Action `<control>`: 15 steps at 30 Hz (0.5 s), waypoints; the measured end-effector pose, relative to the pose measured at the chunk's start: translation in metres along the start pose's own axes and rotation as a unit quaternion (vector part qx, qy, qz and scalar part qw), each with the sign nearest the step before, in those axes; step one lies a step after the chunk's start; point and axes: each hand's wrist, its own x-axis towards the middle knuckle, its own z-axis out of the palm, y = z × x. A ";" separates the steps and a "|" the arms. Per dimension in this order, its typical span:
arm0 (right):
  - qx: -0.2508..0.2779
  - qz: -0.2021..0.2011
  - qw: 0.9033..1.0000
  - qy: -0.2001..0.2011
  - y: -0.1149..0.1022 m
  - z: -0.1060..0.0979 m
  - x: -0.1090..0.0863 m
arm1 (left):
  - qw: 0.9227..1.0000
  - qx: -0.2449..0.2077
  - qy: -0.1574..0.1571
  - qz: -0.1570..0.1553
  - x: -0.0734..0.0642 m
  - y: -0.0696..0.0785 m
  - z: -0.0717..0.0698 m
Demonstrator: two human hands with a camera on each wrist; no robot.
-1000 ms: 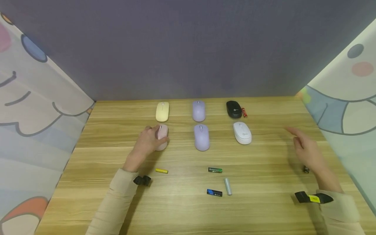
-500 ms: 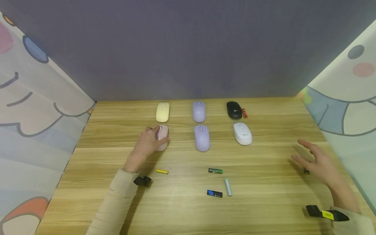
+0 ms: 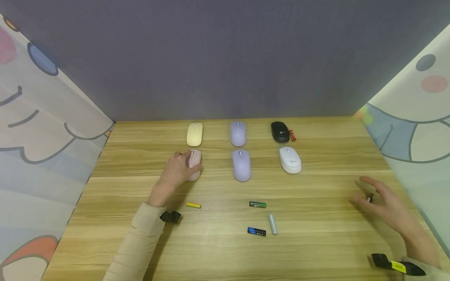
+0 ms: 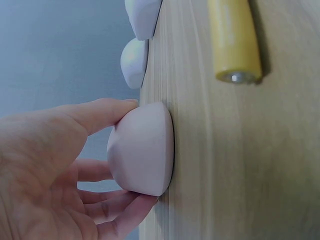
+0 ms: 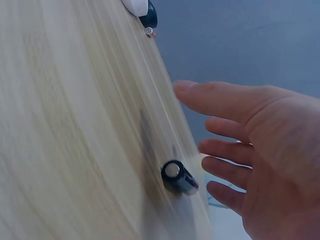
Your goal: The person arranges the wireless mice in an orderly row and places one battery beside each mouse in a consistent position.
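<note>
My left hand (image 3: 174,170) grips a pink computer mouse (image 4: 142,150) by its sides, thumb on the right and fingers on the left; the mouse rests on the wooden table. Toward the table's right side, my right hand (image 3: 386,205) hovers with its fingers spread and holds nothing. A dark battery (image 5: 178,177) lies below those fingers, apart from them in the right wrist view. Nearer me than the pink mouse is a yellow battery (image 3: 193,205), its metal end showing in the left wrist view.
Beyond lie a yellow mouse (image 3: 195,134), two lilac mice (image 3: 241,166), a black mouse (image 3: 280,132) with a red battery (image 3: 292,136) beside it, and a white mouse (image 3: 290,160). Green (image 3: 258,204), silver (image 3: 272,224) and blue-black (image 3: 256,231) batteries lie in front. A grey panel (image 3: 232,58) closes the back.
My right hand has drawn back toward me and slightly right, its fingers opening from a pointing shape, coming over the dark battery. The left hand and the pink mouse have stayed put.
</note>
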 end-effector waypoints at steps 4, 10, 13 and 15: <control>-0.019 -0.032 0.999 0.011 0.006 0.002 -0.003 | 1.000 0.000 -0.001 -0.002 0.000 0.000 0.000; -0.034 -0.058 0.998 0.023 0.013 0.003 -0.004 | 1.000 -0.003 0.001 -0.002 0.001 -0.001 0.000; -0.028 -0.061 0.997 0.027 0.016 0.004 -0.005 | 1.000 -0.004 0.002 -0.002 0.001 -0.001 0.001; -0.022 -0.061 0.997 0.029 0.017 0.004 -0.005 | 1.000 -0.004 0.001 -0.001 0.001 -0.001 0.001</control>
